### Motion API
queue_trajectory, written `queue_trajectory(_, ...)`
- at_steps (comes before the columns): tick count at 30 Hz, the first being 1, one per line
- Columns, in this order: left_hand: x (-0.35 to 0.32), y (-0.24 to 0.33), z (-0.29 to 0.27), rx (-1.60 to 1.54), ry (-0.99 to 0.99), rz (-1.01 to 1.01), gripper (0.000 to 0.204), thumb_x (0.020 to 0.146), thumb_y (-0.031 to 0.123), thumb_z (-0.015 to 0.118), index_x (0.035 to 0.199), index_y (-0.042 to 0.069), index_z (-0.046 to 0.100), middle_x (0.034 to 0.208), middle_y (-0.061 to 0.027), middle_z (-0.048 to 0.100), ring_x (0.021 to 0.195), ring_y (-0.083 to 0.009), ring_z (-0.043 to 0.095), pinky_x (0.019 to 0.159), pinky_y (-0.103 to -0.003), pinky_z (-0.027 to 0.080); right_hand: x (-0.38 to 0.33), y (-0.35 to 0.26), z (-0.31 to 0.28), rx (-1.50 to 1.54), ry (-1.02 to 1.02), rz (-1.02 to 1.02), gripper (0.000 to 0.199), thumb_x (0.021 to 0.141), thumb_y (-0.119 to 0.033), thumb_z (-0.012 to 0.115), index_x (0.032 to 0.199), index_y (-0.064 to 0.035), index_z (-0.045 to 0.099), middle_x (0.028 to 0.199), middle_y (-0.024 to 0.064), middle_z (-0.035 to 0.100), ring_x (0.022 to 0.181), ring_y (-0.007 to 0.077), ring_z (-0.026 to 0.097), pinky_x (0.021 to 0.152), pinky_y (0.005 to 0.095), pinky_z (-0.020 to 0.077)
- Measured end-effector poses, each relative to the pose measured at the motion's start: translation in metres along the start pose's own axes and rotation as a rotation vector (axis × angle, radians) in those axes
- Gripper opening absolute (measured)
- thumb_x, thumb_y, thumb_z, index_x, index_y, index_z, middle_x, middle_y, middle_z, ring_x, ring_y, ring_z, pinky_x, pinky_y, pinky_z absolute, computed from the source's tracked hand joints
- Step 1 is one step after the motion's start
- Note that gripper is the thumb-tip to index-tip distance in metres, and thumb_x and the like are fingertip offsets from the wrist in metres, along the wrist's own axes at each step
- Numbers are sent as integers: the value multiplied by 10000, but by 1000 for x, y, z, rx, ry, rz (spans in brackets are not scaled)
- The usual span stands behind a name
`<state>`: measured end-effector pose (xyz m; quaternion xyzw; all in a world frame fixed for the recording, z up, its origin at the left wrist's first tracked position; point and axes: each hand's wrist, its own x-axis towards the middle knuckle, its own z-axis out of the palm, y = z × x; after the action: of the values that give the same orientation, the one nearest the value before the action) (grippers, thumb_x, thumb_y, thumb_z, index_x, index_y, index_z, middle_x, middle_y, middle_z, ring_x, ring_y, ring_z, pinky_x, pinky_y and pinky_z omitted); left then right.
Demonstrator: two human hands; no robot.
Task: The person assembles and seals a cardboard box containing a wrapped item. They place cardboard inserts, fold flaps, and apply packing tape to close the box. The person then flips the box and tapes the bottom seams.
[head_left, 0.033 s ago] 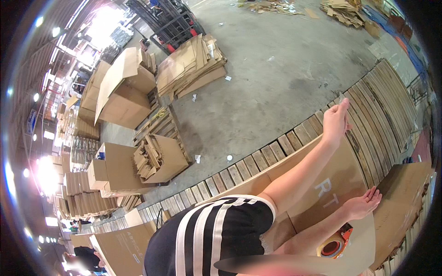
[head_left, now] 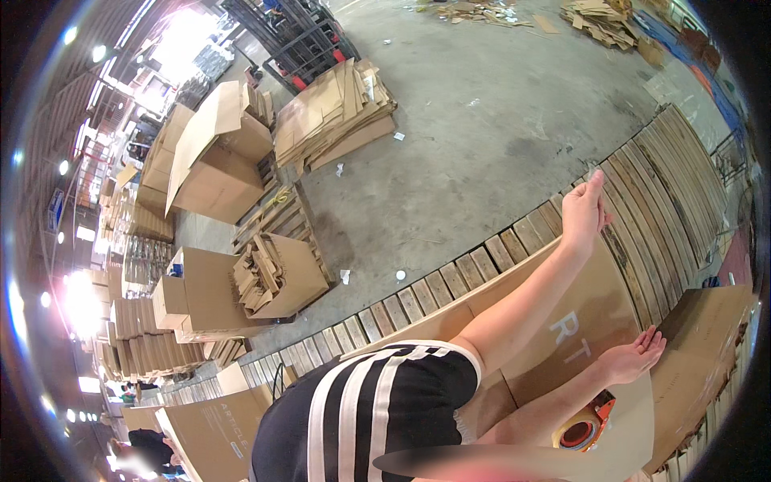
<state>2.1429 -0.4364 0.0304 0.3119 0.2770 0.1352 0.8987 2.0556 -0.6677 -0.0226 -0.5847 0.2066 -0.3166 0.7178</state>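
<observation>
Brown cardboard box [head_left: 604, 299] with pale printed letters on its upper face lies on a track of wooden slats [head_left: 668, 193], between and below the two forearms. Left hand [head_left: 584, 213]: arm stretched out over the box, fingers curled in, thumb extended, above the slats just past the box's far edge. Something small and see-through shows by the thumb tip; cannot tell whether it is gripped. Right hand [head_left: 633, 358]: open, palm turned up, fingers loosely bent, nothing seen in it. It is over the box's edge; contact cannot be told. Orange tape dispenser [head_left: 598, 422] with a roll in it sits beside the right forearm, on a pale surface, partly hidden by the arm and a blurred patch.

Next to the right hand, a second box [head_left: 699, 365] stands close by, one face in shadow. Black sleeve [head_left: 365, 418] with white stripes covers the wearer's left shoulder.

Beyond the slats: grey concrete floor [head_left: 458, 153], with a carton [head_left: 303, 283] full of cardboard scraps near the track. Farther off, a large carton [head_left: 215, 186] with raised flaps, a stack of flattened cardboard [head_left: 325, 116] and, right behind that, a forklift [head_left: 309, 52]. Lower left: another person [head_left: 151, 448] in dark clothing, beside a printed carton [head_left: 213, 438].
</observation>
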Motion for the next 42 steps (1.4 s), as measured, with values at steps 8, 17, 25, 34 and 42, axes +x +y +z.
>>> queue_trajectory(8, 14, -22, -10, -364, -364, 87, 852, 1085, 46, 564, 1756, 200, 62, 1764, -115, 295, 1484, -290, 522, 1168, -556, 442, 2, 10, -4, 64, 1, 21, 411, 1144, -165, 488, 1478, 72, 522, 1440, 206, 621, 1325, 312, 641, 1187, 421, 466)
queue_trajectory(17, 7, -97, 5, -55, -598, -297, 411, 1104, 347, 612, 1451, 129, 585, 1104, -31, 744, 1000, -187, 708, 925, -401, 545, -23, -16, 4, 73, -439, -4, 562, 1099, -423, 607, 1443, 22, 588, 1410, 153, 656, 1311, 304, 626, 1073, 434, 474)
queue_trajectory(25, 32, -81, -11, -543, -390, -326, 431, 1098, 581, 542, 1302, 207, 605, 987, 37, 727, 898, -132, 693, 845, -357, 526, -145, -31, 61, -589, -907, -660, 509, 1109, -435, 574, 1346, 5, 671, 1479, 222, 609, 1334, 407, 587, 1153, 540, 432)
queue_trajectory(34, 37, -81, -4, -538, -317, -288, 381, 1096, 568, 559, 1260, 232, 634, 900, 82, 721, 835, -91, 680, 839, -297, 478, -180, -31, -65, -1092, -983, -774, 486, 1143, -385, 479, 1460, -40, 609, 1606, 256, 511, 1492, 483, 461, 1224, 618, 356)
queue_trajectory(42, 22, -47, 21, -524, -248, -129, 299, 1092, 446, 596, 1105, 150, 644, 846, 1, 674, 782, -153, 650, 739, -361, 540, -173, -50, -81, -934, -766, -654, 335, 935, -61, 726, 1267, -28, 693, 1338, 216, 665, 1240, 438, 623, 1071, 549, 498)
